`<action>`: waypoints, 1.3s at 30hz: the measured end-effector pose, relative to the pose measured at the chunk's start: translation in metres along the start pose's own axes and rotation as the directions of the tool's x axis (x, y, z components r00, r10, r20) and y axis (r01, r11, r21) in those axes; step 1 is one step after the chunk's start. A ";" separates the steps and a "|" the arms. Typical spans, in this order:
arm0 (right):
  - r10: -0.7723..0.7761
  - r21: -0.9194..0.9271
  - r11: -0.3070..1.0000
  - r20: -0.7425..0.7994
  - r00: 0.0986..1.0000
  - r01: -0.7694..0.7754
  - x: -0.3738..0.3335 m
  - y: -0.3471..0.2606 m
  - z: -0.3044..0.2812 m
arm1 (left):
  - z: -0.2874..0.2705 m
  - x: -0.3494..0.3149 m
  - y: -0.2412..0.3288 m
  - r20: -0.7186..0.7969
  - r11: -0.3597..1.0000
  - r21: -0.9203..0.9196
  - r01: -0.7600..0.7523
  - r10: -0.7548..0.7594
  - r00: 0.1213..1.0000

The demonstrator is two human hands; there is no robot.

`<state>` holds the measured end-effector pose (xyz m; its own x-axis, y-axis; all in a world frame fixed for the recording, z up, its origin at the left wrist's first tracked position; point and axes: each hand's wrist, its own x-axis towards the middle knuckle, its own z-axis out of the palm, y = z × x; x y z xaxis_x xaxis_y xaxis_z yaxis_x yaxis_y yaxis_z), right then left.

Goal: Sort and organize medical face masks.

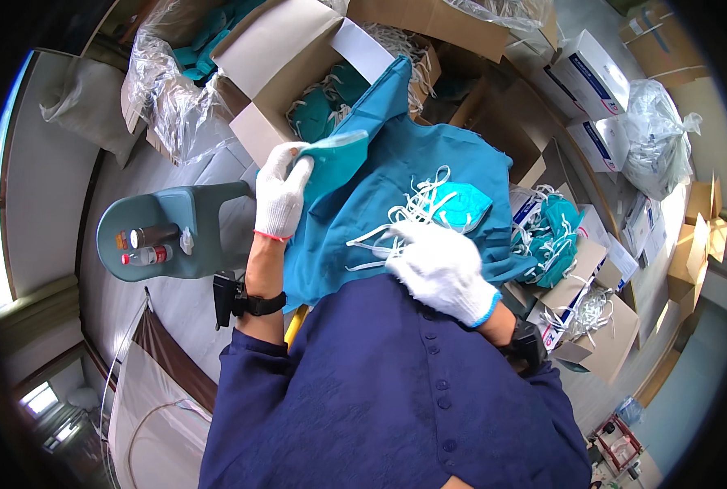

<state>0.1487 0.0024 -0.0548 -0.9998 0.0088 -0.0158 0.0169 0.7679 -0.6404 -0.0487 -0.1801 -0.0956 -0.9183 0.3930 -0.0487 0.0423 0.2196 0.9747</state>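
My left hand (282, 191), in a white knit glove, pinches a flat teal face mask (335, 163) by its left end, holding it up over the blue cloth (388, 183) on my lap. A small bundle of teal masks (460, 205) with tangled white ear straps (416, 204) lies on the cloth to the right. At the near side of those straps is my gloved right hand (441, 269), palm down with its fingers curled together. Straps stick out beside its fingertips, but whatever lies between them is hidden.
An open carton (257, 122) holding teal masks stands ahead. More masks (555, 236) with straps are heaped at my right, beside a carton of loose white straps (588, 314). At left, a grey-green stool (143, 212) carries a bottle (147, 256) and a dark flask (153, 235).
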 end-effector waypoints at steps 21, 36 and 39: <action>-0.247 -0.243 0.963 -0.604 0.758 0.120 -0.015 0.069 -0.059 | 0.058 -0.034 0.041 0.388 0.992 -0.037 0.119 -0.095 0.917; 0.426 0.939 0.336 -0.222 0.877 0.075 0.017 0.062 -0.004 | 0.110 -0.047 0.054 -0.012 0.957 -0.285 -0.058 0.057 0.998; 0.377 0.950 0.313 -0.106 0.920 -0.018 0.021 0.040 0.003 | 0.110 -0.047 0.054 -0.050 0.970 -0.220 -0.101 0.092 0.995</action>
<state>0.1280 0.0316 -0.0836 -0.9144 0.3654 -0.1742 0.0299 -0.3682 -0.9293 0.0403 -0.0888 -0.0644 -0.9292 0.3660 0.0519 0.0467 -0.0232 0.9986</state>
